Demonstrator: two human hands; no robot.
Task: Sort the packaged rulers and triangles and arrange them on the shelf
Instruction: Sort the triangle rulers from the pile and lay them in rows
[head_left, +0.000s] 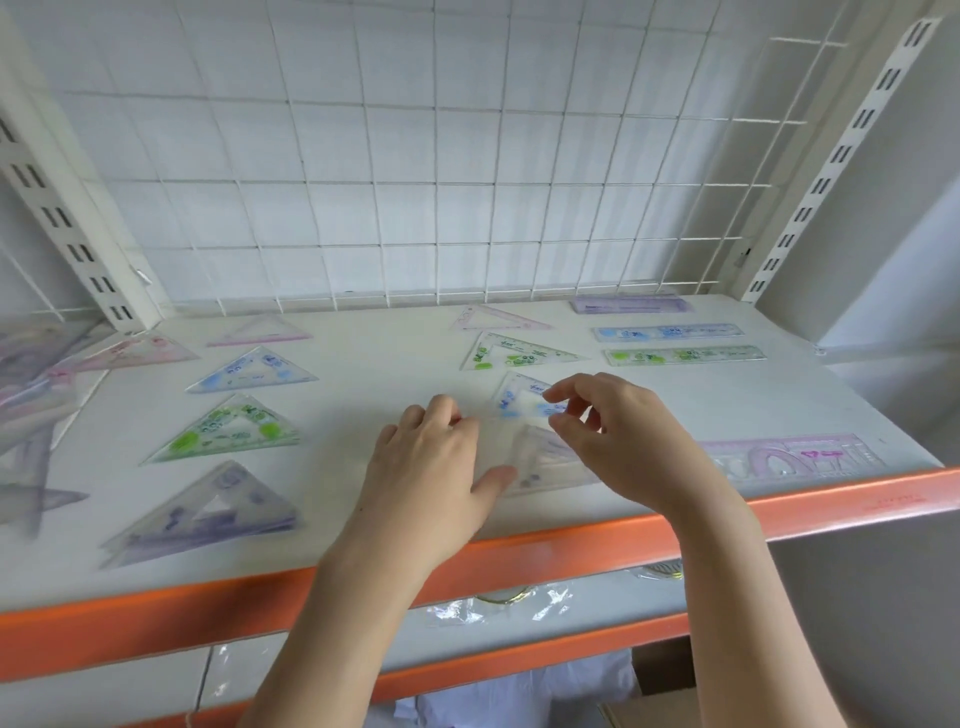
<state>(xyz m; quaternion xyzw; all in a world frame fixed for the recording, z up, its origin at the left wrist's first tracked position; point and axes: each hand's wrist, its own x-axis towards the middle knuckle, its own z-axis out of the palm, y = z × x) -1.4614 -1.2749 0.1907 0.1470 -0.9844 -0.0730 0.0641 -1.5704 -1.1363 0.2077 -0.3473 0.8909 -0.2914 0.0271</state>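
- Standing at the shelf (363, 364), the person has both hands over its front middle part, working on one column of triangles.
- The left hand (441, 457) lies flat, fingers straight and close together, pressing on a clear packaged triangle (540, 462) with faint purple print, so it does not slide.
- The right hand (618, 431) has its fingers curled; thumb and forefinger pinch the near edge of the blue triangle (519, 400), which lies just behind the clear one.
- I think the two packages overlap a little at this place, but the clear plastic makes it hard to be sure.
- Behind them in the same column lie a green triangle (519, 353) and a pink triangle (498, 318), each apart from the other.
- On the left stands a second column of a different triangle shape: pink (260, 332), blue (249, 370), green (228, 428) and purple (208, 514).
- To the right, the rulers are in a row of their own: a purple ruler (631, 304) at the back, then a blue ruler (670, 332), then a green ruler (685, 355). A pink ruler (795, 457) lies near the orange front edge (156, 613), well apart from these.
- At the far left there is a blurred, unsorted heap of packages (31, 395).
- The step in hand seems to be the setting of the blue triangle straight in its column.
- The next move calls for a light pull, keeping the clear triangle still, and leaving a gap between the two as with the others.
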